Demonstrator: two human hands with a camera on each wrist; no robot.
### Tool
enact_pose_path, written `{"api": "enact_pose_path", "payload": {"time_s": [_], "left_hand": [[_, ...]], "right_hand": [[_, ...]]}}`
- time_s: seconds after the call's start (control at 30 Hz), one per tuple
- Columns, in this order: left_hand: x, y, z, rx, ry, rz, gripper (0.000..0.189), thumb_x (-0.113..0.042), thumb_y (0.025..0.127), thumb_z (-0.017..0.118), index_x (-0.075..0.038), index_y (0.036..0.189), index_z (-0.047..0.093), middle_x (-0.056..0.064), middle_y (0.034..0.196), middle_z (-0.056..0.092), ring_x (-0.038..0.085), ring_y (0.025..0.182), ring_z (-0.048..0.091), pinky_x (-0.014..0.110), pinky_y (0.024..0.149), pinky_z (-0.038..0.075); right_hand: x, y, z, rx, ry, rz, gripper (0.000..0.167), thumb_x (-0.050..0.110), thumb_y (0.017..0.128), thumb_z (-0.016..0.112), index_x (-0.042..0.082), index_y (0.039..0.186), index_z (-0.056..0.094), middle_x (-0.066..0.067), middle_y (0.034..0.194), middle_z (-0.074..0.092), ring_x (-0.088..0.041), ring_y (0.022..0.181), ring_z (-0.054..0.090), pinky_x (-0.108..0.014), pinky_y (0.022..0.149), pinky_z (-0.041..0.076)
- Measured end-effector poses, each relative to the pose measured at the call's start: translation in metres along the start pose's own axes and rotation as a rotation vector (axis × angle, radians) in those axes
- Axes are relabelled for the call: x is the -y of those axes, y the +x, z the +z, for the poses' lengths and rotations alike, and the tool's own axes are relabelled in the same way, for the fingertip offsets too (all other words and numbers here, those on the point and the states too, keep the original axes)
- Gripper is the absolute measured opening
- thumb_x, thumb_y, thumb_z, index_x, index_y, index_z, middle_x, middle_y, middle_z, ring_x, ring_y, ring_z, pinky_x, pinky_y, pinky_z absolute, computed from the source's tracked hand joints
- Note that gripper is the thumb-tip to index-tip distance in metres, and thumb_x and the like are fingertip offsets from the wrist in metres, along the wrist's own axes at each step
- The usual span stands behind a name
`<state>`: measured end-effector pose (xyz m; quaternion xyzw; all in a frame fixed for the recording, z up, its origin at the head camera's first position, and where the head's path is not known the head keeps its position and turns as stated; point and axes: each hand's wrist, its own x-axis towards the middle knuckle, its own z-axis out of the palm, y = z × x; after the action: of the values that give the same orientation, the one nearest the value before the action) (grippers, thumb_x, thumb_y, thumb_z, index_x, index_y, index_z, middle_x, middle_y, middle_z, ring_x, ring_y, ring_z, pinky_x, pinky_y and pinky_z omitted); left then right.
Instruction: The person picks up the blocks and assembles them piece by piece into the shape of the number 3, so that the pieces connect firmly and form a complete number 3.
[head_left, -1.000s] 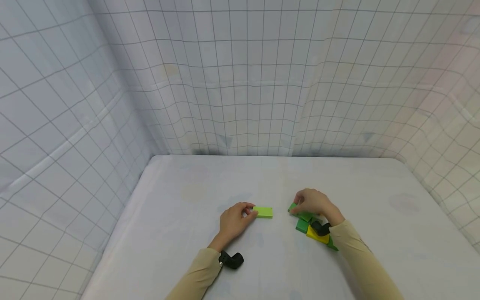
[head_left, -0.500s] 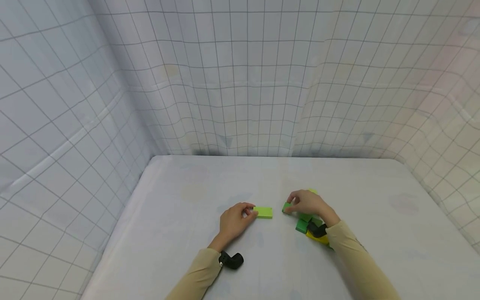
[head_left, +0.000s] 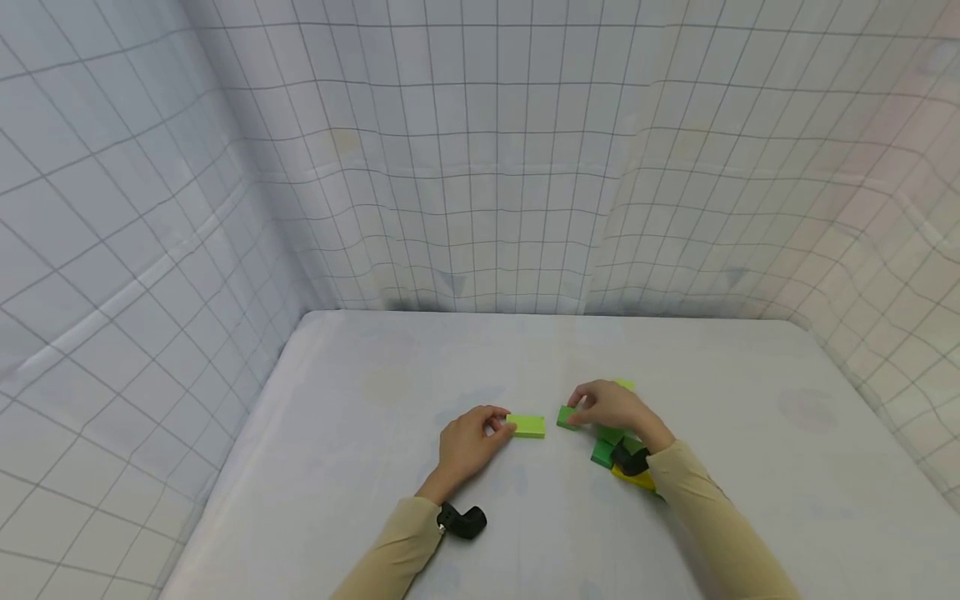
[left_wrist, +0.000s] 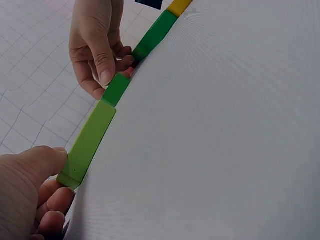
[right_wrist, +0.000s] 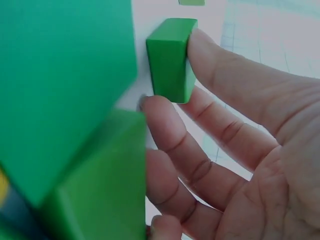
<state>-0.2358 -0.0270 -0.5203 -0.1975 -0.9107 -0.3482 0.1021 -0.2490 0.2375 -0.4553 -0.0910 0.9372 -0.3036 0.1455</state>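
My left hand (head_left: 467, 442) pinches the left end of a light green rectangular block (head_left: 527, 427) lying on the white table. Thumb and fingers of my right hand (head_left: 613, 406) pinch a small dark green block (head_left: 566, 417), just to the right of the light green one. In the head view a narrow gap shows between the two blocks. The right wrist view has the small green block (right_wrist: 169, 65) between thumb and fingertips. Seen from the left wrist, the light green block (left_wrist: 90, 142) and the green one stand end to end in line.
Under and beside my right wrist lies a cluster of blocks: a green one (head_left: 602, 453), a yellow one (head_left: 633, 477) and others partly hidden. A yellow-green block (head_left: 625, 384) peeks out behind the right hand. White gridded cloth (head_left: 480, 208) hangs behind the table and at both sides.
My right hand has moved left with the small green block, from the cluster towards the light green block. The yellow-green block behind the hand has come into view. My left hand stays put.
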Motion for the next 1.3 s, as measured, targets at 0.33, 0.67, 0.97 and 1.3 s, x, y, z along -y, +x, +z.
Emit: {"api": "enact_pose_path", "payload": {"time_s": [0.33,0.67,0.97,1.3], "left_hand": [[0.0,0.0,0.001,0.001,-0.005,0.001,0.027,-0.042,0.088,0.065,-0.02,0.104,0.072,-0.016,0.077,0.058,-0.001,0.058,0.046,0.021,0.052,0.035],[-0.003,-0.001,-0.002,0.002,-0.014,-0.002,0.027,-0.04,0.087,0.066,-0.019,0.104,0.072,-0.016,0.077,0.058,-0.001,0.058,0.046,0.021,0.052,0.035],[-0.004,-0.001,-0.002,0.01,-0.019,-0.008,0.028,-0.04,0.087,0.065,-0.019,0.104,0.072,-0.015,0.077,0.057,0.0,0.058,0.046,0.021,0.052,0.035],[-0.002,0.0,-0.001,0.009,-0.021,-0.002,0.028,-0.04,0.088,0.065,-0.019,0.104,0.071,-0.015,0.077,0.057,0.0,0.059,0.046,0.021,0.052,0.035]], "right_hand": [[0.004,0.005,0.008,0.024,0.042,-0.038,0.023,0.026,0.083,0.075,0.014,0.101,0.07,0.0,0.083,0.061,-0.017,0.074,0.053,-0.031,0.065,0.043],[0.004,0.006,0.01,0.042,0.044,-0.079,0.022,0.027,0.082,0.075,0.015,0.1,0.071,0.001,0.082,0.06,-0.016,0.072,0.052,-0.03,0.062,0.043],[0.007,0.005,0.012,0.047,0.04,-0.104,0.021,0.026,0.082,0.075,0.015,0.1,0.071,0.002,0.081,0.06,-0.015,0.072,0.052,-0.03,0.063,0.043],[0.01,0.004,0.012,0.057,0.033,-0.116,0.021,0.026,0.083,0.075,0.014,0.1,0.071,0.001,0.082,0.059,-0.015,0.072,0.051,-0.03,0.062,0.042]]}}
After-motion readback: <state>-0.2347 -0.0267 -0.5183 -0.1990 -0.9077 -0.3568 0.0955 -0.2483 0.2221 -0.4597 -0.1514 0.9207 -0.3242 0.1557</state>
